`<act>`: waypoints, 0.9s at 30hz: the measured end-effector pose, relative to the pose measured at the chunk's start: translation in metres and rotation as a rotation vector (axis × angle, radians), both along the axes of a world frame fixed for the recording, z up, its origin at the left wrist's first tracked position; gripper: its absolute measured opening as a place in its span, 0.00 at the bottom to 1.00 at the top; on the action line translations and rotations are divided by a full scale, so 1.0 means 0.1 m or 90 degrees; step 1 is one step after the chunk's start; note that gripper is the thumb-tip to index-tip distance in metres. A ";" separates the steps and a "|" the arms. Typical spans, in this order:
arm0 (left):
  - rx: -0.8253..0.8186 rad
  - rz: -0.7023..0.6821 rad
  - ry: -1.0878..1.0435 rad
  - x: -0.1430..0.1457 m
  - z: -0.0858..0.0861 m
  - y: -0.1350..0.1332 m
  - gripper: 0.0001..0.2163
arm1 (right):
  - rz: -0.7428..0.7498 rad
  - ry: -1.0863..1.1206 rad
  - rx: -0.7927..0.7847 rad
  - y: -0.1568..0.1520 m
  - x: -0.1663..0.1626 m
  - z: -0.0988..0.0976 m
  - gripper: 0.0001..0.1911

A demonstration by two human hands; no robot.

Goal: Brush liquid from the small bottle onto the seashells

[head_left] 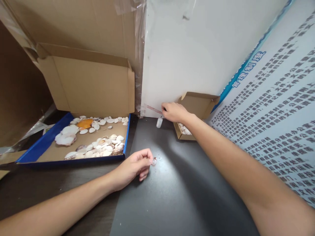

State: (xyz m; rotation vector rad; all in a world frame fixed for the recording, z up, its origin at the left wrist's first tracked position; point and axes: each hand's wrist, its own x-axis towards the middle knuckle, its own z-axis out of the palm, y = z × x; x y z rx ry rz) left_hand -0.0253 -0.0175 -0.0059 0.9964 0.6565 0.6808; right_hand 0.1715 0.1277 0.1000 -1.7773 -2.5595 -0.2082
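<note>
Between thumb and forefinger, my left hand point(137, 165) pinches a small brown-and-white shell point(154, 161) just above the dark grey mat point(147, 209). My right hand point(173, 112) reaches to the back of the mat, its fingers closed together directly above a small white bottle point(159, 123). A thin dark piece shows between those fingertips and the bottle's top; I cannot make out what it is or whether the hand grips it. The bottle looks slightly tilted.
On the left, an open blue-edged cardboard box point(127, 137) holds many white shells point(107, 146) and an orange shell point(85, 123). A smaller open cardboard box point(180, 135) with white shells stands behind my right forearm. A white panel point(169, 65) and a printed board point(275, 108) rise behind.
</note>
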 end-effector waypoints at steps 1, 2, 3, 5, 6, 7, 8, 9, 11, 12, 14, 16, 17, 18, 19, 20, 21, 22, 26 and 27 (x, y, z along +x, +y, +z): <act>0.000 -0.001 0.000 0.00 0.00 0.00 0.13 | 0.000 -0.001 -0.003 0.01 0.00 -0.01 0.15; 0.001 -0.003 -0.001 0.00 0.00 0.00 0.13 | -0.001 -0.001 -0.006 0.01 -0.01 -0.01 0.15; 0.001 -0.006 -0.001 0.00 -0.01 0.00 0.12 | -0.002 -0.001 -0.009 0.02 -0.01 -0.02 0.15; 0.005 -0.009 -0.004 0.00 -0.01 0.00 0.12 | -0.004 -0.001 -0.014 0.04 0.00 -0.01 0.15; 0.007 -0.009 -0.005 0.00 -0.01 0.00 0.12 | -0.005 -0.001 -0.015 0.05 0.01 -0.01 0.16; 0.009 -0.008 -0.007 0.00 -0.01 0.00 0.12 | -0.007 -0.002 -0.016 0.06 0.01 -0.01 0.16; 0.010 -0.008 -0.007 0.00 -0.01 0.00 0.11 | -0.008 -0.003 -0.017 0.07 0.01 -0.01 0.16; 0.011 -0.008 -0.007 0.00 -0.01 0.01 0.11 | -0.008 -0.004 -0.019 0.08 0.01 -0.01 0.16; 0.014 -0.009 -0.004 -0.01 -0.01 0.01 0.11 | -0.008 -0.007 -0.020 0.09 0.01 -0.01 0.16; 0.016 -0.011 -0.003 -0.01 -0.02 0.01 0.11 | -0.008 -0.008 -0.020 0.09 0.00 -0.01 0.16; 0.022 -0.015 -0.003 -0.01 -0.03 0.01 0.10 | -0.008 -0.013 -0.019 0.09 -0.02 -0.01 0.16; 0.027 -0.019 -0.005 -0.02 -0.04 0.01 0.10 | -0.008 -0.019 -0.016 0.09 -0.04 0.00 0.16; 0.029 -0.020 -0.006 -0.02 -0.05 0.01 0.10 | -0.008 -0.023 -0.016 0.09 -0.05 0.00 0.16; 0.030 -0.020 -0.005 -0.02 -0.05 0.02 0.10 | -0.008 -0.026 -0.015 0.09 -0.06 0.00 0.16; 0.030 -0.019 -0.004 -0.02 -0.05 0.02 0.10 | -0.008 -0.029 -0.015 0.10 -0.07 0.00 0.16; 0.030 -0.019 -0.003 -0.02 -0.05 0.01 0.10 | -0.008 -0.032 -0.016 0.10 -0.08 0.00 0.16; 0.030 -0.018 -0.003 -0.02 -0.05 0.01 0.10 | -0.009 -0.034 -0.018 0.11 -0.08 0.00 0.17; 0.030 -0.017 -0.003 -0.01 -0.05 0.01 0.10 | -0.011 -0.037 -0.020 0.12 -0.09 0.00 0.17; 0.033 -0.011 0.003 -0.01 -0.05 0.01 0.11 | -0.013 -0.045 -0.038 0.17 -0.11 -0.04 0.19; 0.034 -0.011 0.004 -0.01 -0.05 0.01 0.11 | -0.014 -0.048 -0.044 0.17 -0.12 -0.05 0.19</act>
